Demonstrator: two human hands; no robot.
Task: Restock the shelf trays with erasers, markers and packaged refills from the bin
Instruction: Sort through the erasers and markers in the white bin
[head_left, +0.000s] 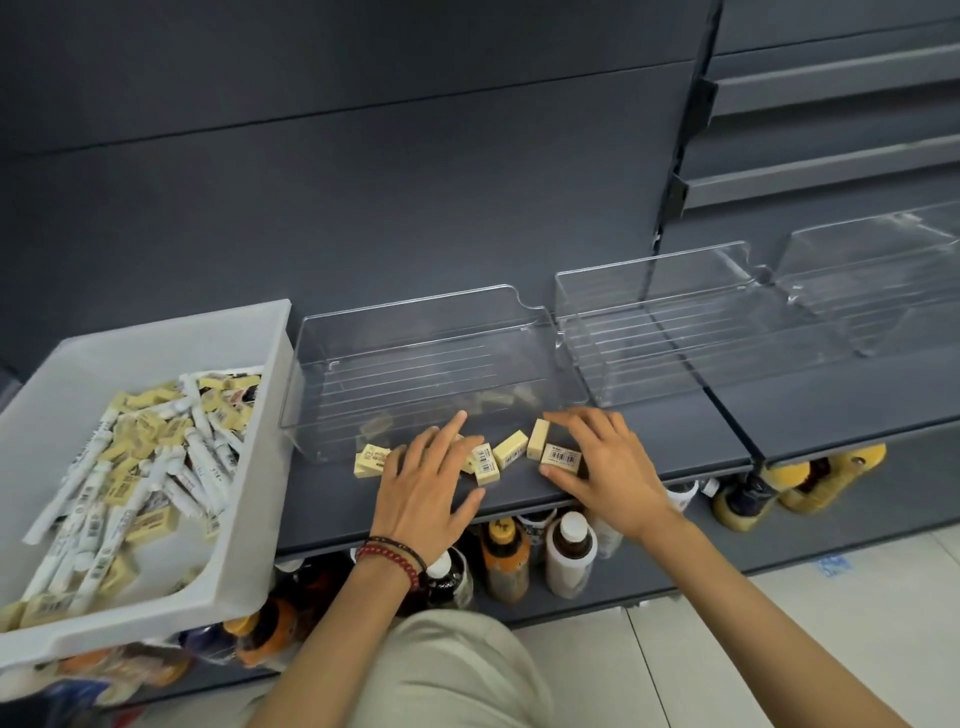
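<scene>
Left hand (421, 478) spread flat over loose erasers (511, 451) at shelf (675, 441) front, outside tray (415, 332). Right hand (602, 467) pinches two. Risk: careless sweep pushes erasers off shelf lip.

Pale yellow erasers (510, 450), white barcode labels. White markers (202, 462), dark print. Light grey bin (156, 338). Clear ribbed trays (415, 312). Dark grey shelf (675, 431). Red and black bracelets (395, 558). Blurry bottles (506, 551), possibly orange.

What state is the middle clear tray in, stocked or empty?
Empty: the middle clear tray shows only its ribbed floor, no items.
</scene>
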